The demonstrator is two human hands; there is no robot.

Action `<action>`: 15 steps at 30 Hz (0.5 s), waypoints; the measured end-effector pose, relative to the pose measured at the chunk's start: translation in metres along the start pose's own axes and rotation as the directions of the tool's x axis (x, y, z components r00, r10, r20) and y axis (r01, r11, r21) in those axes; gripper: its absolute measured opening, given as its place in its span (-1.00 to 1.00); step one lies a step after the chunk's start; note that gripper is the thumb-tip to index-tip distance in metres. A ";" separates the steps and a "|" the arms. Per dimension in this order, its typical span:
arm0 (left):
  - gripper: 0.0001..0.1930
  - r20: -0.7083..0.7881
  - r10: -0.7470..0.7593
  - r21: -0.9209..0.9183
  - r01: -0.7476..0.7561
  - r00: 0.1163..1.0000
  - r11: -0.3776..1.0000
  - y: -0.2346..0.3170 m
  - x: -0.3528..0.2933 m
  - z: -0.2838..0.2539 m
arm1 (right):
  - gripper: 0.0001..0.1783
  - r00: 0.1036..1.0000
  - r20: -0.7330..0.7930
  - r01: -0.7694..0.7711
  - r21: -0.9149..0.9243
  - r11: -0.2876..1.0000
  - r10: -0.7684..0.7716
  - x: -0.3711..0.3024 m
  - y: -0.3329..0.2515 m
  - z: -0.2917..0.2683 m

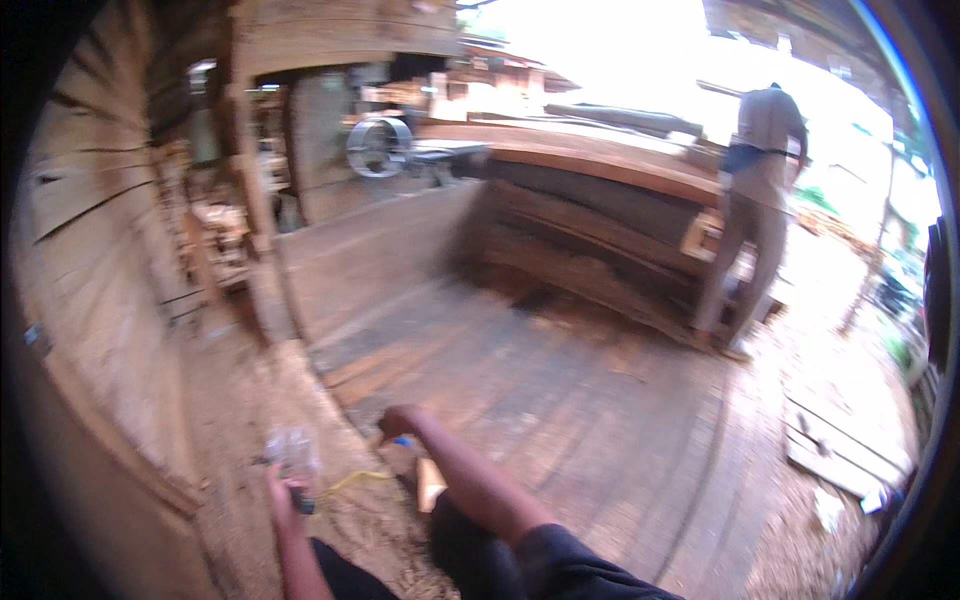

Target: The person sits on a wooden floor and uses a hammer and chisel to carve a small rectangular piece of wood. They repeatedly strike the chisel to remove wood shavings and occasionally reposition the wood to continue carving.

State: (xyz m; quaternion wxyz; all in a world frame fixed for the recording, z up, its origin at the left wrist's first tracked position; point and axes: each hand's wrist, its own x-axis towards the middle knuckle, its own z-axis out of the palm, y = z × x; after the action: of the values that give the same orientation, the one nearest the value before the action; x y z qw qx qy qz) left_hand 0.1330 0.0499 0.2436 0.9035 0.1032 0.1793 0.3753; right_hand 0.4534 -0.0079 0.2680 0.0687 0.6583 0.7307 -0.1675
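My left hand (279,482) is low, left of centre, above a floor strewn with shavings. Its fingers are closed round something blurred: a see-through plastic piece (292,446) stands above the fist and a small dark part (301,499) shows at its side. A yellow cord (352,479) runs from there to the right. My right hand (400,420) reaches out at the edge of the plank platform, bent downward at the wrist. Just below it lie a small blue thing (403,441) and a pale wooden piece (430,485); motion blur hides whether the fingers hold either.
A wide plank platform (560,400) fills the middle. Behind it lie big sawn timbers (600,180) and a round metal wheel (379,147). A person (757,190) stands at the far right, back turned. A board wall (105,240) closes the left side. A wooden panel (845,450) lies at right.
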 end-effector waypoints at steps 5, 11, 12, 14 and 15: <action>-0.90 -0.154 0.025 -0.096 -0.040 0.988 0.995 -0.007 0.029 -0.021 | -0.36 0.993 -0.062 -0.087 0.154 0.984 0.097 0.012 0.032 0.029; -0.90 -0.054 0.108 0.042 -0.106 0.993 0.994 0.009 0.019 -0.023 | -0.47 0.988 -0.009 -0.144 0.308 0.940 0.155 -0.003 -0.001 0.001; -0.89 -0.018 0.074 0.028 -0.073 0.997 0.997 0.014 0.018 -0.026 | -0.47 0.990 -0.022 -0.131 0.283 0.950 0.143 -0.005 -0.007 -0.005; -0.86 0.063 -0.012 -0.006 0.012 0.998 1.000 0.021 0.024 -0.037 | -0.45 0.989 -0.005 -0.140 0.300 0.944 0.149 -0.008 -0.005 -0.005; -0.86 0.054 -0.017 -0.040 0.019 0.998 0.999 0.023 0.027 -0.043 | -0.43 0.990 -0.010 -0.133 0.265 0.955 0.141 -0.006 -0.007 -0.006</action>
State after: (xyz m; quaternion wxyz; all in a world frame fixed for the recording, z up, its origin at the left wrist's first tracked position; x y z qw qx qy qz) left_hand 0.1184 0.0877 0.2056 0.9132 0.0935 0.1485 0.3679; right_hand 0.4476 -0.0127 0.2764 -0.0187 0.7128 0.6555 -0.2486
